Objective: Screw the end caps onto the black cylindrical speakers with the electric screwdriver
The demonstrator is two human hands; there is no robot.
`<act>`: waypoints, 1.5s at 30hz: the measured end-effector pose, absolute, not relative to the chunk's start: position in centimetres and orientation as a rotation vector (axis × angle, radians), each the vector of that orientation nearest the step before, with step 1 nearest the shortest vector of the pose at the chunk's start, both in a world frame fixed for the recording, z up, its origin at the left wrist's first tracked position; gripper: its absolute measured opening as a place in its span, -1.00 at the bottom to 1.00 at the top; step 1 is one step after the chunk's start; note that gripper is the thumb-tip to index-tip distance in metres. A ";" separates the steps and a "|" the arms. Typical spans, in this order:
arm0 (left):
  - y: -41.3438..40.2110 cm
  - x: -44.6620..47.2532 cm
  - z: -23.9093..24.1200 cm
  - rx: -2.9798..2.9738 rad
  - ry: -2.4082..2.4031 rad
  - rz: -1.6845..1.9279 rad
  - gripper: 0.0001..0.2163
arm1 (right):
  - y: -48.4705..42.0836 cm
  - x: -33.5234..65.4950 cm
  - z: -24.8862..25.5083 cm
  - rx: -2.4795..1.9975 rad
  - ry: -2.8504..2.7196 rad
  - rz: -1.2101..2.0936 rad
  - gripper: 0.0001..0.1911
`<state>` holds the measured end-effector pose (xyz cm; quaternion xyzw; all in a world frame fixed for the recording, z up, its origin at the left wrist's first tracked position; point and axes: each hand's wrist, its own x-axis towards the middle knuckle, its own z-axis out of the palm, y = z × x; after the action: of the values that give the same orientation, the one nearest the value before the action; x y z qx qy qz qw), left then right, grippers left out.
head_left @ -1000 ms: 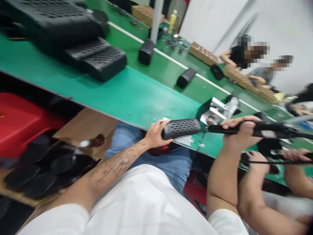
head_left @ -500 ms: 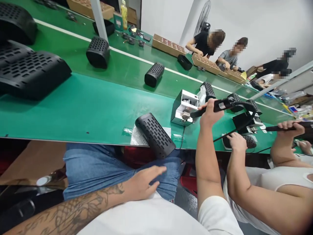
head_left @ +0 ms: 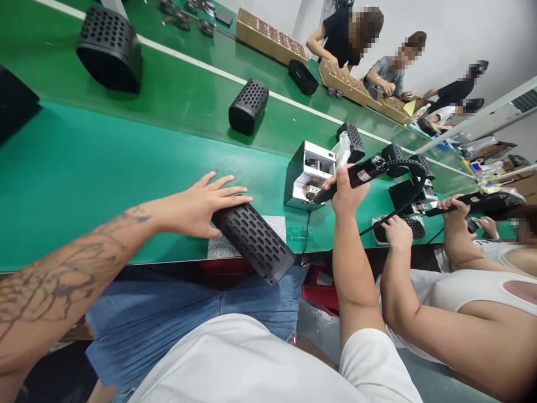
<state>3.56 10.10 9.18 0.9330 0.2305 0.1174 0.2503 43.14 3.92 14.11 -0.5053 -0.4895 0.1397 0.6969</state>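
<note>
Left hand (head_left: 201, 204) released, fingers spread flat, touching the far end of a black perforated speaker shell (head_left: 254, 243); shell lying at the near edge of the green surface (head_left: 104, 162), one end overhanging; right hand (head_left: 346, 193) clenched around an electric screwdriver (head_left: 364, 173), its tip at a white box (head_left: 310, 173); a co-worker's hand (head_left: 396, 232) just beside.

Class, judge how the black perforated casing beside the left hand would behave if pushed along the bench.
Its rounded sides suggest the casing may roll sideways. One end overhangs the bench edge, so it might tip off. The perforated shell looks stiff and probably light.
</note>
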 end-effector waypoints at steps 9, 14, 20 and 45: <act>3.1 -0.1 3.7 2.281 0.900 0.677 -0.12 | 1.4 41.6 16.4 -1.094 -1.032 0.176 -0.27; -1.1 -0.3 -0.1 2.260 1.016 0.985 -0.07 | 4.5 42.4 15.2 -1.275 -0.983 0.225 -0.24; -1.5 0.4 -0.9 2.177 0.962 0.944 0.01 | 4.2 42.1 14.9 -1.274 -1.027 0.269 -0.35; -0.9 1.1 -0.5 2.140 1.020 0.945 0.01 | -8.1 34.1 16.1 -0.838 -1.336 0.669 -0.52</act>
<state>1.11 -0.87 -0.54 0.8023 0.3825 0.3544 0.2904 34.13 -8.14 16.12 -0.3696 -0.5892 0.2952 0.6551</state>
